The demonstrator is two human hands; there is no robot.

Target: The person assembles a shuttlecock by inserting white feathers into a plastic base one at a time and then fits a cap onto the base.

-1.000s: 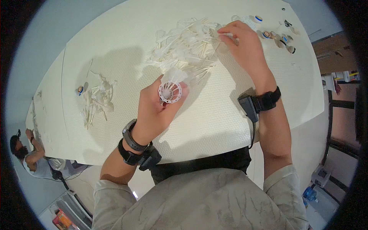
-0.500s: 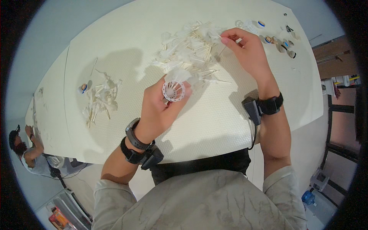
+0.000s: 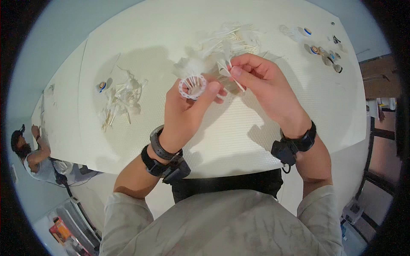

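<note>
My left hand (image 3: 184,112) is closed around a white notched ring (image 3: 183,91), tilted so that its round opening shows. Several pale quills run inside the ring, and white feathery vanes (image 3: 188,67) fan out past its far side. Close by on the right, my right hand (image 3: 270,83) pinches a white feather (image 3: 225,68) between thumb and fingers, its thin shaft pointing down toward me. Beyond both hands lies a loose heap of white feathers (image 3: 232,36) with pale shafts, partly hidden by the hands.
A smaller feather pile (image 3: 124,99) lies to the left, beside a round blue-banded piece (image 3: 102,86). At the far right of the white table (image 3: 239,141) are several blue-banded round pieces (image 3: 315,50) and small dark items. Another person (image 3: 36,149) is at the far left.
My right hand has come from the heap back toward my left hand, bringing a feather. The ring in my left hand has tipped, showing its opening and quills at another angle.
</note>
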